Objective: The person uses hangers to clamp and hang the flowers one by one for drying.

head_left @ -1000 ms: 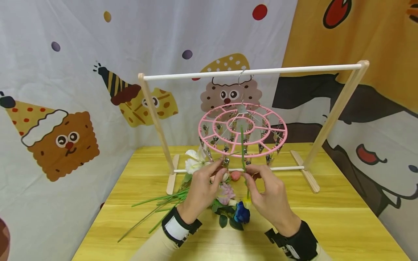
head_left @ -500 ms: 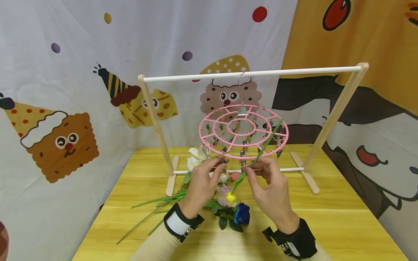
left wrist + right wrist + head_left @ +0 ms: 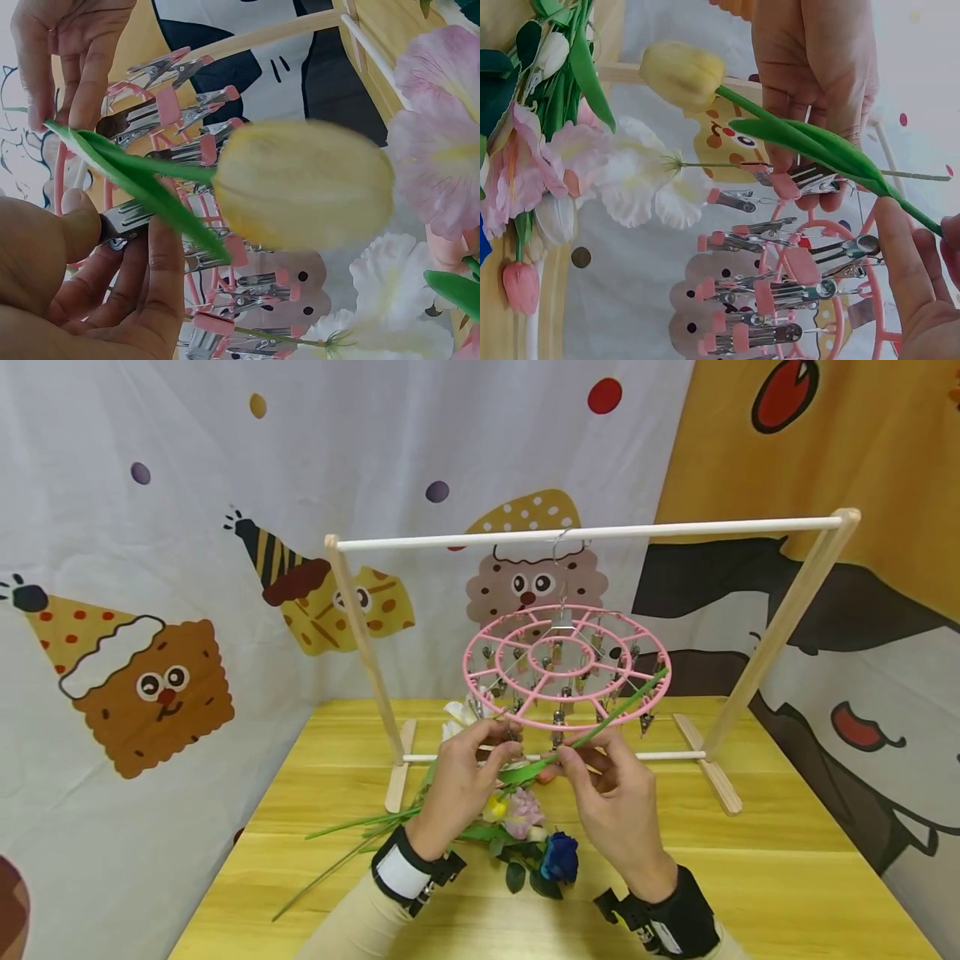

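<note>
My right hand pinches the green stem of a yellow tulip. The tulip slants, its bloom toward my left hand and its stem end up to the right, crossing the rack's rim in the head view. With thumb and fingers, my left hand grips a metal clip hanging from the round pink clip hanger. Beside that clip, the tulip's leaf passes close in the left wrist view. A white flower hangs bloom down by its stem among the clips, near my left hand.
The hanger hooks on the white bar of a wooden stand. Below lie several artificial flowers, among them a blue rose and a pink-lilac bloom. Their green stems spread left over the wooden table.
The tulip has turned from near vertical to slanting, its bloom swinging left beneath my left hand and its stem end tipping right. My left hand stays at the clip.
</note>
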`<state>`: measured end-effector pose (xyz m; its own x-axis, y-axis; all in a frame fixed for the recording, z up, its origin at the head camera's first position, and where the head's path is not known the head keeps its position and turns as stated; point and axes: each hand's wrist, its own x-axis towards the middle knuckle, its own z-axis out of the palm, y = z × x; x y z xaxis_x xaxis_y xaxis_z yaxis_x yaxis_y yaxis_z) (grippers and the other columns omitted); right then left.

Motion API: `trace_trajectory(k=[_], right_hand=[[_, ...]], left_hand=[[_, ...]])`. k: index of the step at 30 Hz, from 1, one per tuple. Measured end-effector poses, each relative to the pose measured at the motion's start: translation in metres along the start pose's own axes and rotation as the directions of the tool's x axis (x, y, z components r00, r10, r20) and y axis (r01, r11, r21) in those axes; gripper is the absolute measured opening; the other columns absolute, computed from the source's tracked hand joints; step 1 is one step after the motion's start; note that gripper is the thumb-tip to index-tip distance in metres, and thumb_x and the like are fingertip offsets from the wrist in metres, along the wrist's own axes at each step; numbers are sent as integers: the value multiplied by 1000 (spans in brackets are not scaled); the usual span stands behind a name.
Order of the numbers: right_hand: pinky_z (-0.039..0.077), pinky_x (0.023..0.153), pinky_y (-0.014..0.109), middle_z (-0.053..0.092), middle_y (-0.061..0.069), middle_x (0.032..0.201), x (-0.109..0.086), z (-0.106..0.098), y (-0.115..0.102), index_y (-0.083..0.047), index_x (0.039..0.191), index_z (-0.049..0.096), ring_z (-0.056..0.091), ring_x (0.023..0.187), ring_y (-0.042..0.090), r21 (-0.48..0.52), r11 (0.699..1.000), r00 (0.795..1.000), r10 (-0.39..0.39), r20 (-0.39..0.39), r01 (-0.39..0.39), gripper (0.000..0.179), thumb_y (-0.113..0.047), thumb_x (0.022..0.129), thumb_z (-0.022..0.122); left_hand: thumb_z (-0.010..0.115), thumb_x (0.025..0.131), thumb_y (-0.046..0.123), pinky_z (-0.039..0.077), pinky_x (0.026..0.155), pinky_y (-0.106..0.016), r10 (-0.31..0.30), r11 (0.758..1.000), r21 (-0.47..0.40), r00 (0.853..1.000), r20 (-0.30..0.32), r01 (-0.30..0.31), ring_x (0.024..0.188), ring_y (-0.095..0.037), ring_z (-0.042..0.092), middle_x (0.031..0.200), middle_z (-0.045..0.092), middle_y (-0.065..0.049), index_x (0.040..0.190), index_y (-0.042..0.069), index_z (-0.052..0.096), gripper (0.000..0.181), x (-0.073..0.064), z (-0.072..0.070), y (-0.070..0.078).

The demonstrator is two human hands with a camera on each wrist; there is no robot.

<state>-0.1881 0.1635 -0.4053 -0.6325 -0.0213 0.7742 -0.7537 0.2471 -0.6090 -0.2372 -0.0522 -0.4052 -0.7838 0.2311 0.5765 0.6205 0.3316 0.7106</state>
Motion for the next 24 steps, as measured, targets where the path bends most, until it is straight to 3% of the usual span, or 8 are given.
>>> trace_trajectory(k=[3,12,17,24], right_hand=[[58,58,16,80,18,109,0,1,2,13,129,68,86,98,4,33,999,1000,-17,-3,17,27,21,103,73],[68,83,19,86,14,101,-5,3,2,6,129,73,83,89,2,-29,1000,999,-2,-33,1,32,20,100,78],[67,84,18,84,17,104,-8,4,2,2,126,75,81,89,1,-60,998,998,7,-55,-10,32,19,99,81],[66,78,17,84,18,102,-9,5,1,2,124,75,83,87,2,-17,999,998,29,-59,-30,26,16,102,79]], left_hand=[[81,110,12,72,89,-29,-17,1000,-17,1000,3,17,104,-21,87,124,86,-8,128,9,82,18,-1,-1,0],[81,111,18,73,88,-32,-37,997,-73,999,3,38,108,-24,86,125,81,-15,126,7,81,18,-1,-3,0],[80,112,21,72,88,-30,-37,994,-101,999,1,37,104,-23,86,124,82,-14,123,10,81,15,-3,-4,1],[80,112,20,72,85,-31,-44,996,-84,999,-14,42,101,-21,86,118,84,-11,122,12,81,13,-4,-7,2]])
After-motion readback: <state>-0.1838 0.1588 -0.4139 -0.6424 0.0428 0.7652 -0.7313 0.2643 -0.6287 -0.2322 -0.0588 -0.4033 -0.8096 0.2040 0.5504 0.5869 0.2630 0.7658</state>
